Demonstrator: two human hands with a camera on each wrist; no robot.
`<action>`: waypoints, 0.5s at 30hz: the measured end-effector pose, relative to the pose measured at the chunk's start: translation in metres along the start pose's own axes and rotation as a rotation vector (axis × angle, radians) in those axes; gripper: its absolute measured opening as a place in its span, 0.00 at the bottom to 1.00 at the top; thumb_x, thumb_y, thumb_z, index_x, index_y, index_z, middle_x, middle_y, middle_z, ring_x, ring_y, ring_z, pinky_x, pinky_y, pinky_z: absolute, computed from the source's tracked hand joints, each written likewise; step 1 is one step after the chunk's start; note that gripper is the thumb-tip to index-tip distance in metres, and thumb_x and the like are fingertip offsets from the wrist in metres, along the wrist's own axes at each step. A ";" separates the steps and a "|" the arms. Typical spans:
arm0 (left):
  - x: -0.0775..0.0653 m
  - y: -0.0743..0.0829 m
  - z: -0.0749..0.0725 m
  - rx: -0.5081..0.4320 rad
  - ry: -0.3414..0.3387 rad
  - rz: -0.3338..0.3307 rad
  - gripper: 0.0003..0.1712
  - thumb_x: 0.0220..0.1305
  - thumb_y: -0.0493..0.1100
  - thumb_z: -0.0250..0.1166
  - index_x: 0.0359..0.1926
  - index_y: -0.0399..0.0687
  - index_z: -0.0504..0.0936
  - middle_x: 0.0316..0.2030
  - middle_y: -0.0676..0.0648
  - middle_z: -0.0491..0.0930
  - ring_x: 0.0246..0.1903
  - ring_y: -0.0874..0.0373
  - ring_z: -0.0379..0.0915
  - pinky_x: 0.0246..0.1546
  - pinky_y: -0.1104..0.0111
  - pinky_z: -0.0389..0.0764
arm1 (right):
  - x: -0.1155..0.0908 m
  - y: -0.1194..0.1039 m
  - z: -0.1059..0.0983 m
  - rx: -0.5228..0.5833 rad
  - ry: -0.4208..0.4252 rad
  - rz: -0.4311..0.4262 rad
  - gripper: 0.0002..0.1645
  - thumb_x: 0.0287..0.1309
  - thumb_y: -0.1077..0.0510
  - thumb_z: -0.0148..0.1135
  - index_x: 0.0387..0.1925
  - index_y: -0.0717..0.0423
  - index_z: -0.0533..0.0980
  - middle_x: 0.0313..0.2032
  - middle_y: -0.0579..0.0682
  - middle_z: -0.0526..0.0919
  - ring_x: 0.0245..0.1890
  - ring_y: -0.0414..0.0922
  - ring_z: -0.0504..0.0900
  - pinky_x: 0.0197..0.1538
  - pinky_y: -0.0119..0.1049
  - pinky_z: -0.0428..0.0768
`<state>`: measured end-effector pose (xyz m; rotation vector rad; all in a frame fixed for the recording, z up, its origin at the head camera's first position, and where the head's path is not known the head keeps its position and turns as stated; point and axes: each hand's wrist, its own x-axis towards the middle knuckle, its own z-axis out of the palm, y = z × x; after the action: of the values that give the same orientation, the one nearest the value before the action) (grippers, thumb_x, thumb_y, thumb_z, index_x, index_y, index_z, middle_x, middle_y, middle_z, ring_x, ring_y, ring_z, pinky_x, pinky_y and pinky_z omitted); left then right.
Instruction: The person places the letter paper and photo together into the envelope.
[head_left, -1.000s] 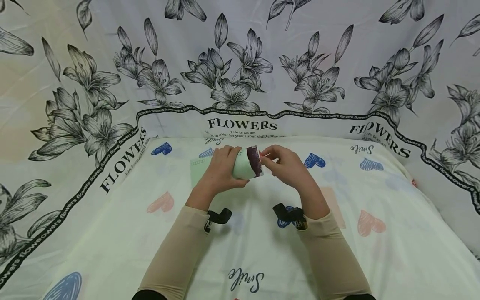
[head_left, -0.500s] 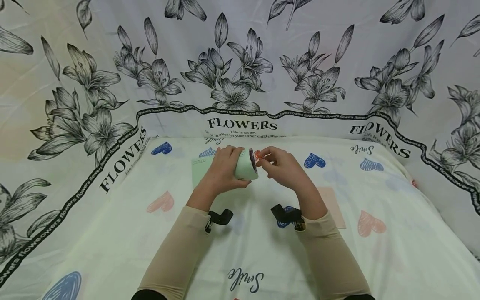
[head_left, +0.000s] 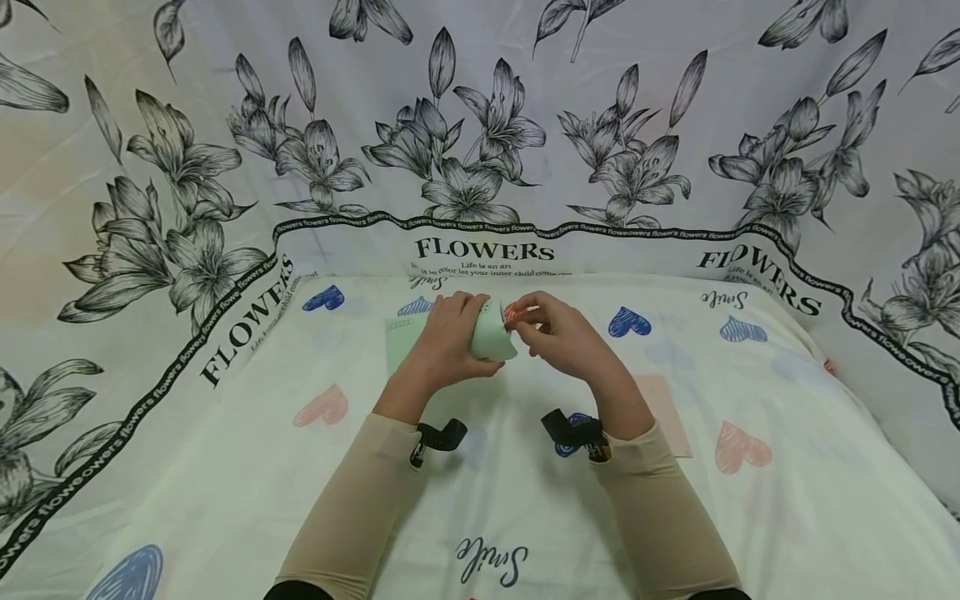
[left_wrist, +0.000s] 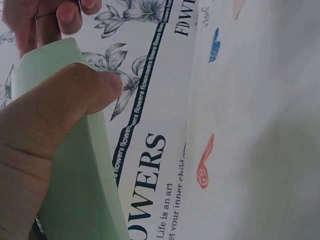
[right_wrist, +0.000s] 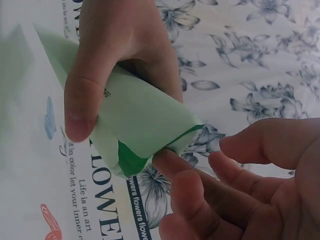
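Observation:
My left hand (head_left: 444,342) grips a pale green paper bag (head_left: 491,335) held sideways above the bed, thumb on the near side. The bag's mouth faces right; in the right wrist view its edge bows apart, showing a darker green inside. There, my right hand (right_wrist: 250,185) has one fingertip at the mouth, the thumb apart and other fingers bent loosely. From the left wrist, the left thumb (left_wrist: 82,90) presses across the bag (left_wrist: 75,165). The dark purple packet seen earlier is hidden now. Behind the left hand the bag's flat end (head_left: 402,337) shows small print.
A pale pink flat paper piece (head_left: 663,414) lies under the right forearm. The white bedding (head_left: 480,483) carries printed hearts and words. A flower-printed curtain (head_left: 480,183) rises behind. Black straps with small devices (head_left: 441,435) sit on both wrists.
The dark purple packet at the bag's mouth has slid left into the bag and out of sight. My right hand has followed it left to the mouth; the left hand has barely moved.

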<state>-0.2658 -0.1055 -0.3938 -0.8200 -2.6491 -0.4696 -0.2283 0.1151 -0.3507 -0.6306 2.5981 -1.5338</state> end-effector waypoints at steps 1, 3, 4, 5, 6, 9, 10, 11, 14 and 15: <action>0.000 0.001 0.000 -0.003 0.002 0.008 0.59 0.44 0.62 0.82 0.72 0.42 0.66 0.60 0.40 0.71 0.59 0.45 0.67 0.70 0.39 0.56 | 0.000 0.000 0.001 0.006 -0.010 -0.004 0.20 0.74 0.58 0.54 0.63 0.58 0.72 0.58 0.56 0.82 0.41 0.49 0.85 0.40 0.42 0.80; 0.000 0.002 0.000 -0.009 0.004 0.024 0.58 0.45 0.61 0.82 0.72 0.41 0.66 0.60 0.40 0.72 0.58 0.46 0.67 0.70 0.39 0.57 | 0.001 0.000 0.002 0.010 -0.031 -0.013 0.20 0.74 0.57 0.55 0.63 0.57 0.71 0.60 0.56 0.81 0.43 0.50 0.85 0.41 0.43 0.81; 0.001 0.003 0.000 -0.008 0.002 0.030 0.58 0.45 0.61 0.81 0.72 0.41 0.66 0.60 0.40 0.71 0.58 0.46 0.67 0.70 0.40 0.57 | 0.001 0.000 0.002 0.007 -0.039 -0.014 0.21 0.74 0.57 0.55 0.64 0.56 0.71 0.61 0.56 0.80 0.44 0.50 0.85 0.42 0.43 0.81; 0.001 0.003 0.001 -0.008 0.000 0.034 0.58 0.46 0.61 0.81 0.72 0.41 0.66 0.60 0.40 0.71 0.58 0.47 0.67 0.70 0.40 0.58 | 0.001 0.000 0.002 0.002 -0.046 -0.014 0.21 0.74 0.56 0.56 0.64 0.56 0.70 0.61 0.56 0.80 0.44 0.50 0.85 0.43 0.44 0.81; 0.001 0.003 0.001 -0.008 -0.001 0.036 0.58 0.46 0.61 0.81 0.72 0.41 0.66 0.60 0.40 0.71 0.58 0.47 0.67 0.70 0.40 0.58 | 0.001 0.001 0.002 -0.001 -0.053 -0.012 0.22 0.74 0.56 0.57 0.65 0.55 0.70 0.62 0.56 0.79 0.45 0.50 0.85 0.43 0.44 0.82; 0.000 0.004 0.001 0.004 0.001 0.040 0.57 0.46 0.60 0.81 0.71 0.41 0.67 0.59 0.41 0.71 0.58 0.47 0.67 0.70 0.41 0.58 | 0.001 0.002 0.002 0.012 -0.074 0.004 0.24 0.73 0.54 0.59 0.66 0.54 0.68 0.63 0.57 0.79 0.43 0.50 0.84 0.40 0.43 0.81; 0.001 0.004 0.001 0.005 0.007 0.048 0.56 0.46 0.60 0.81 0.71 0.41 0.67 0.59 0.41 0.72 0.57 0.47 0.67 0.69 0.42 0.59 | 0.002 0.003 0.002 0.025 -0.087 0.012 0.25 0.73 0.53 0.60 0.67 0.53 0.67 0.63 0.57 0.79 0.40 0.50 0.84 0.37 0.42 0.81; 0.001 0.005 0.000 0.000 0.014 0.059 0.56 0.46 0.59 0.81 0.71 0.41 0.68 0.59 0.41 0.72 0.57 0.47 0.67 0.68 0.43 0.61 | 0.002 0.004 0.002 0.044 -0.105 0.014 0.27 0.73 0.52 0.61 0.67 0.53 0.66 0.62 0.57 0.79 0.37 0.50 0.83 0.35 0.41 0.79; 0.001 0.009 0.000 -0.014 0.037 0.109 0.53 0.47 0.58 0.81 0.69 0.41 0.70 0.57 0.42 0.73 0.54 0.49 0.68 0.64 0.48 0.66 | 0.003 0.006 0.002 0.114 -0.176 0.015 0.32 0.71 0.50 0.63 0.68 0.51 0.61 0.54 0.57 0.82 0.26 0.50 0.77 0.27 0.38 0.73; 0.001 0.011 0.000 -0.024 0.039 0.128 0.52 0.47 0.57 0.81 0.68 0.41 0.70 0.56 0.42 0.73 0.53 0.49 0.68 0.62 0.49 0.67 | 0.004 0.007 0.003 0.143 -0.202 0.012 0.34 0.71 0.50 0.64 0.69 0.51 0.59 0.49 0.56 0.83 0.22 0.50 0.74 0.25 0.37 0.71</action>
<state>-0.2605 -0.0966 -0.3916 -0.9701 -2.5413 -0.4793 -0.2335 0.1145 -0.3579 -0.7139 2.3184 -1.5469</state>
